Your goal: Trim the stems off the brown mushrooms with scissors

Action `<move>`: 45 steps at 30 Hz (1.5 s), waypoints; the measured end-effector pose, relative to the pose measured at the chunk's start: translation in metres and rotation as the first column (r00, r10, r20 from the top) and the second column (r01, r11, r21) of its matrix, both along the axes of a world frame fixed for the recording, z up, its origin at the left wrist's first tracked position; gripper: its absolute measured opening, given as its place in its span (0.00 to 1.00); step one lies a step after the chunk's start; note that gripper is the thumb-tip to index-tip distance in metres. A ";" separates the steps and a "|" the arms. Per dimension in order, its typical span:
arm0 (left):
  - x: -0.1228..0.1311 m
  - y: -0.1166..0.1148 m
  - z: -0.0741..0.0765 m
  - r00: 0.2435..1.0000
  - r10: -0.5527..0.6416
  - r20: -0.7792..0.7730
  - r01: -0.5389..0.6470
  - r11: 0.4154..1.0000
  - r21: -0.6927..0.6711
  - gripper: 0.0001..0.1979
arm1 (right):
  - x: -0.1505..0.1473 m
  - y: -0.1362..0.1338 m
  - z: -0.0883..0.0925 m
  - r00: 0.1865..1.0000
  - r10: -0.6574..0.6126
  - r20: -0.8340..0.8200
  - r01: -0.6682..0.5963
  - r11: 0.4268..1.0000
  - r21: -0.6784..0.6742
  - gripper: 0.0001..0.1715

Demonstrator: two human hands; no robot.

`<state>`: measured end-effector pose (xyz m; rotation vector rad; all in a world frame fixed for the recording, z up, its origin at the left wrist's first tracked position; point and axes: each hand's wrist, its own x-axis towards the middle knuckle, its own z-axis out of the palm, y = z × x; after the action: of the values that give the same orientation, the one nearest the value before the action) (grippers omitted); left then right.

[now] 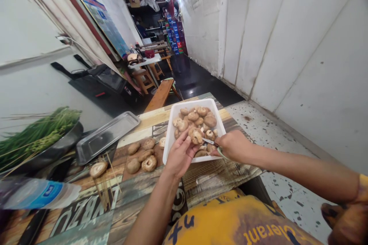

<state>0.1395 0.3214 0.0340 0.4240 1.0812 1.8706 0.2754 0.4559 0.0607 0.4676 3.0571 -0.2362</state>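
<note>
My left hand (180,154) grips a brown mushroom (196,135) over the near edge of a white rectangular tray (173,118) filled with several mushrooms. My right hand (233,146) is closed on a small knife (211,143) with a green handle; its blade points left at the held mushroom. Both hands hover above the tray's front end. A few loose mushrooms (143,156) lie on the wooden table (138,195) left of the tray, and one more mushroom (97,169) lies further left.
An empty metal tray (107,136) sits at the back left. A dark bowl (48,151) holds green chives at far left. A plastic water bottle (37,193) lies at the near left. Thin bamboo skewers (104,183) are scattered nearby. Stools and a bench stand behind.
</note>
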 end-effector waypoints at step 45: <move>-0.075 -0.023 -0.007 -0.040 -0.394 -0.918 -0.308 0.879 -0.363 0.16 | -0.012 0.028 -0.022 0.944 -0.293 -0.152 0.274 0.952 -0.137 0.24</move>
<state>0.0649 0.2980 0.0274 1.7141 2.4101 0.7516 0.2629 0.4835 0.0387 0.9278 3.1048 -0.4829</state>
